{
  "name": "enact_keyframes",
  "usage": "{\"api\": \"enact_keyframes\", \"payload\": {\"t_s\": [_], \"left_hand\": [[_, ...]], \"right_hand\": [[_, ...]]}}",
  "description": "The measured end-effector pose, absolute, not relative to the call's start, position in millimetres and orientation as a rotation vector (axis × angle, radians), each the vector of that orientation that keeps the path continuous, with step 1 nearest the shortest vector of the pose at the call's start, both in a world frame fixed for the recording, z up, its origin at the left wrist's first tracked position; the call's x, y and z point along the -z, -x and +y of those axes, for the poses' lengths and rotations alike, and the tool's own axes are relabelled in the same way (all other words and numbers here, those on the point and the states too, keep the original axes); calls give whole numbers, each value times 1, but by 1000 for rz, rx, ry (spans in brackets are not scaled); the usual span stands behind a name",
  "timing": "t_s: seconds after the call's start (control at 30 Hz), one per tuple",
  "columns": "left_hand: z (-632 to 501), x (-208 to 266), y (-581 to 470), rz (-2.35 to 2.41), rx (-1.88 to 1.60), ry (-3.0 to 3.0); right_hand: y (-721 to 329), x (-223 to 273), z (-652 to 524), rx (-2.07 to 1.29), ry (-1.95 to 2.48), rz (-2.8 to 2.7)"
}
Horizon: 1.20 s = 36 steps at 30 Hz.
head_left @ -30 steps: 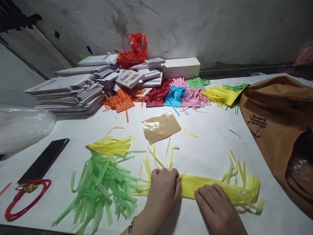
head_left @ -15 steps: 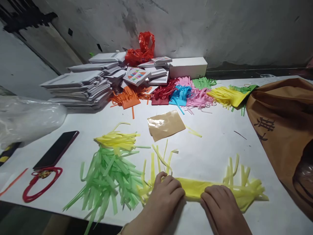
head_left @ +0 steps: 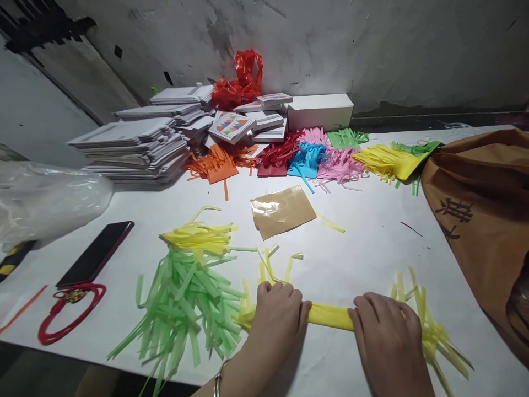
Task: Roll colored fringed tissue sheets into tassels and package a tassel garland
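A yellow tissue paper tassel [head_left: 330,316] lies crosswise near the table's front, its middle folded into a narrow band and its cut strips fanning out at both ends. My left hand [head_left: 278,317] is closed around the band's left part. Gripping the right part is my right hand [head_left: 386,331], fingers curled over it. Only the stretch of band between the hands shows; the rest of it is hidden under them. Beside my left hand lies a spread green tassel [head_left: 192,303], with a bunched yellow tassel [head_left: 198,237] across its top.
A brown paper piece [head_left: 283,212] lies mid-table. Behind it sit folded coloured tassels [head_left: 275,162], stacked white cardboard [head_left: 132,146], a white box [head_left: 320,112] and a red plastic bag [head_left: 239,82]. A phone [head_left: 96,253] and red cord [head_left: 45,325] lie left; a brown bag [head_left: 475,182] stands right.
The yellow band between my hands has become narrower and tighter. My right hand has shifted slightly right and up, and the strips at the right end have swung downward.
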<state>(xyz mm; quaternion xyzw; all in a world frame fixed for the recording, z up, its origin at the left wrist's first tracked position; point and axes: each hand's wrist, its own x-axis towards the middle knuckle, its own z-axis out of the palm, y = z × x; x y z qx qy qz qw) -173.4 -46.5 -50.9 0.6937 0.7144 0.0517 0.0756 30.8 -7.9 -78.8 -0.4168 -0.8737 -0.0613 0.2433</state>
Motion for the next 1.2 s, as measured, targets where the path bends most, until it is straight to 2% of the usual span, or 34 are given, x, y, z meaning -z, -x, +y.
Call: {"api": "enact_keyframes", "payload": {"t_s": [0.17,0.3,0.4,0.63,0.8,1.03,1.2], "left_hand": [[-50,47,178,2119,-268,-2052],[-55,45,183,1864,-538,-2318],[-61,52,185,1687,-611,-2505],[-70,61,191,1582,-720,-2361],[-78,55,194,1664,-794,-2249],[-76,51,176,2021,-523,-1950],[-75,60,177,1922,-654,-2066]], "right_hand": [[-17,83,-20,-119,737,-2375],[-16,80,-20,-202,763,-2307],[-13,75,-21,-304,753,-2285],[-19,90,-27,-177,740,-2365],[-47,89,-16,-189,917,-2404],[-45,86,-7,22,1128,-2465],[-48,95,2,16,1118,-2463]]}}
